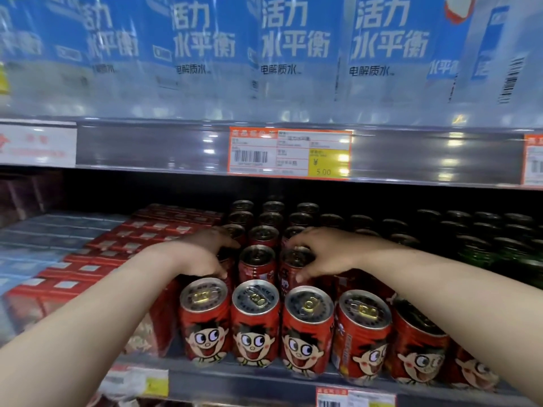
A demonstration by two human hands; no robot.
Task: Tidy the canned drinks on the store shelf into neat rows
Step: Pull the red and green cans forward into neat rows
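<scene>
I'm straightening the second row of red cans, back from the shelf's (249, 378) front edge. My left hand (202, 255) curls round the left can (228, 267), which is mostly hidden. My right hand (321, 257) grips the third can (295, 264). Next, I judge, both cans need sliding forward against the front row (255, 318), in line.

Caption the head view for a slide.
Right hand grips a second-row red metal drink can; left hand curls round another behind the cartoon-faced front row.
</scene>
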